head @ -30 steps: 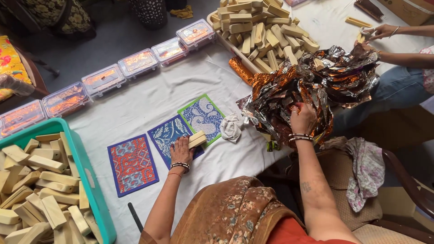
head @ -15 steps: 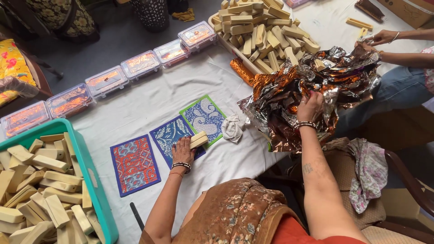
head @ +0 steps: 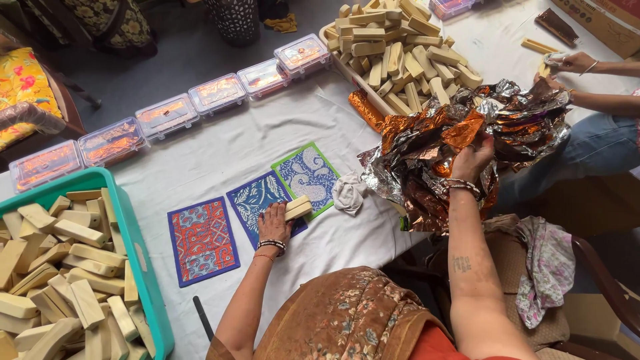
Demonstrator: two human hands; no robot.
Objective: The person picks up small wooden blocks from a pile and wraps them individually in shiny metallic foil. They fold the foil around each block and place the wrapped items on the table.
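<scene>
White cloth (head: 220, 150) is covering the table, with three patterned cards lying on it. The left hand (head: 275, 224) is resting on the dark blue card (head: 257, 197), its fingers curling loosely over two pale bars (head: 297, 208). The right hand (head: 472, 160) is reaching into a heap of crinkled foil (head: 427, 167), its fingers pinching a sheet. A teal bin (head: 137, 247) of bars is sitting at the left.

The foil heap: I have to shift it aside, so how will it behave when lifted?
The foil is crumpled into loose, shiny folds, so it is probably light and floppy. Where the right hand grips it, it bunches, so it likely creases or tears easily. Separate sheets may slide off.
</scene>
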